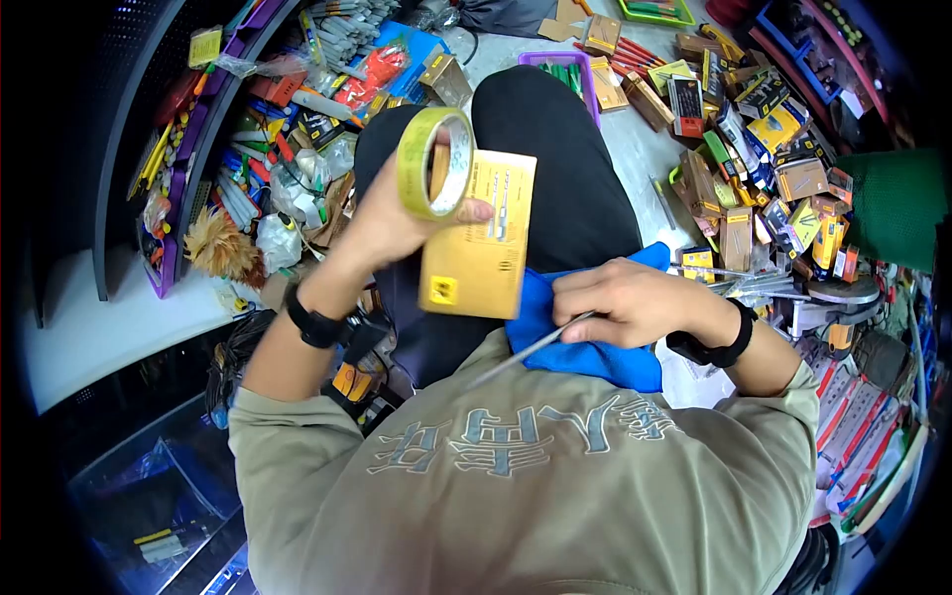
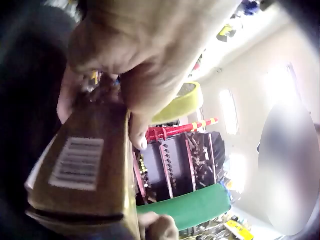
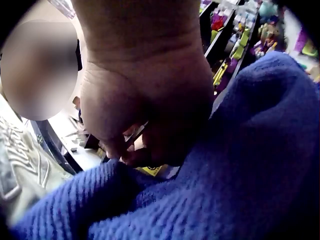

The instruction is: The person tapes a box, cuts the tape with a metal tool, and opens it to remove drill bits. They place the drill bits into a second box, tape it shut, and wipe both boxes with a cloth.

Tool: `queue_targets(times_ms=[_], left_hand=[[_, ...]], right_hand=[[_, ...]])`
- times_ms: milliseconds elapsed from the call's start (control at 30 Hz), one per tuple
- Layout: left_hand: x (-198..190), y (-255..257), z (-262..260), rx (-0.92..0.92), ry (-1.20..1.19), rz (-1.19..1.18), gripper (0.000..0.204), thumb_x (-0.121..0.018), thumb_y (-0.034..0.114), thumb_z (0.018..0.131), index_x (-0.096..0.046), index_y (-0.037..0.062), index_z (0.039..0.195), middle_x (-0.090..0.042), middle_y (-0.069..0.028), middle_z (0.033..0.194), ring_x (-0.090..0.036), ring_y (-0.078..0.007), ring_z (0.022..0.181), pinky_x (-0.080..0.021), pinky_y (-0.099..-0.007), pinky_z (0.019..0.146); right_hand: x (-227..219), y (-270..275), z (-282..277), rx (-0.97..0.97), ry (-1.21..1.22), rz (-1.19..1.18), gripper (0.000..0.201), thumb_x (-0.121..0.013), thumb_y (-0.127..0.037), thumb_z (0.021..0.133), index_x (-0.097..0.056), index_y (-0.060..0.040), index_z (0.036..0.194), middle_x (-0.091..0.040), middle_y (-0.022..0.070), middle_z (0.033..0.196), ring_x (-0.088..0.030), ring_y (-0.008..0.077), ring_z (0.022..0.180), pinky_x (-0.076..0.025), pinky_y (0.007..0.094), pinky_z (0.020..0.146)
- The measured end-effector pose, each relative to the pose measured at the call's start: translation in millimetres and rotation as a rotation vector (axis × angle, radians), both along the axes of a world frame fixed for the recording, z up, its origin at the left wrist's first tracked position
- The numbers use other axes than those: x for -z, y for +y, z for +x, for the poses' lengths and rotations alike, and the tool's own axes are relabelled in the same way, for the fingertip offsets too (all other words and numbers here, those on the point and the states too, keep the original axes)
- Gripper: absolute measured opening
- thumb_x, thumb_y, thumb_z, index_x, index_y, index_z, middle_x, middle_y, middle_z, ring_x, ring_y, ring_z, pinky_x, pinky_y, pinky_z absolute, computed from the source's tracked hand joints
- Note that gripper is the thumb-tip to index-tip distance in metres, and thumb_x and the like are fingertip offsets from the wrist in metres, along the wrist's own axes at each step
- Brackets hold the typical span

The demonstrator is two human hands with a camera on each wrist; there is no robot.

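Observation:
In the head view my left hand [image 1: 382,226] grips a yellow-brown cardboard box [image 1: 476,273] printed with drawings of a bit and a small yellow square. A roll of yellowish tape [image 1: 410,174] is held at the same hand, standing on edge above the thumb. The left wrist view shows the box end with a white barcode label [image 2: 77,162], and the tape [image 2: 185,106] behind the thumb. My right hand [image 1: 635,302] pinches a thin grey metal rod [image 1: 521,355] that points down and left over the shirt. Beneath that hand, a blue cloth [image 1: 620,367] lies bunched on the lap.
Many small boxes [image 1: 798,183] are heaped to the right, beside a green bin [image 1: 892,213]. A purple basket [image 1: 592,94] stands beyond the knees. Packaged tools and plastic bags [image 1: 288,183] crowd the left, near a dark shelf frame [image 1: 124,129].

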State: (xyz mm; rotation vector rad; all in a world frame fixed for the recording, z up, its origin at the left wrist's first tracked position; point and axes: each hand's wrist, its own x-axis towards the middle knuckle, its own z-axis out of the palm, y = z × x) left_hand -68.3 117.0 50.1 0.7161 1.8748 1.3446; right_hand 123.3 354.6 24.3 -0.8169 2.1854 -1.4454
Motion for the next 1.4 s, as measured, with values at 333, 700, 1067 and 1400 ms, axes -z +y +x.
queue_targets(times_ms=[333,700,1067,1400], left_hand=[[29,-24,69,-0.132,0.297,-0.122,0.089,-0.097,0.023,0.075,-0.045,0.004,0.144,-0.06,-0.0193,0.14,-0.064,-0.0305,0.126,-0.053,-0.041,0.103],[-17,-1,2,0.558,0.505,0.03,0.106,-0.094,0.03,0.07,-0.041,0.01,0.16,-0.052,-0.0164,0.154,-0.051,-0.0373,0.142,-0.045,-0.045,0.115],[35,-40,-6,0.26,0.135,0.134,0.106,-0.104,0.014,0.06,-0.04,0.0112,0.145,-0.052,-0.0141,0.139,-0.062,-0.032,0.129,-0.053,-0.0476,0.109],[61,-52,6,0.086,0.305,0.47,0.124,-0.108,0.028,0.048,-0.031,0.0162,0.145,-0.042,-0.023,0.148,-0.061,-0.0388,0.129,-0.056,-0.0471,0.103]], right_hand=[[12,40,8,0.371,-0.172,-0.346,0.037,-0.049,-0.041,0.112,-0.044,-0.0062,0.103,-0.051,0.0047,0.088,-0.047,0.0169,0.078,-0.042,0.0321,0.071],[36,-11,-31,0.699,0.041,-0.83,0.032,-0.058,-0.035,0.11,-0.059,-0.0029,0.107,-0.055,0.0053,0.096,-0.048,0.0118,0.072,-0.04,0.0247,0.066],[30,-34,-32,0.475,0.2,-0.41,0.011,-0.079,-0.005,0.091,-0.07,-0.0008,0.096,-0.068,0.0076,0.082,-0.064,0.0176,0.064,-0.048,0.0309,0.056],[33,-44,-47,0.467,0.307,-0.305,0.011,-0.077,-0.001,0.086,-0.07,-0.0005,0.094,-0.069,0.0106,0.089,-0.07,0.0267,0.077,-0.055,0.0352,0.064]])
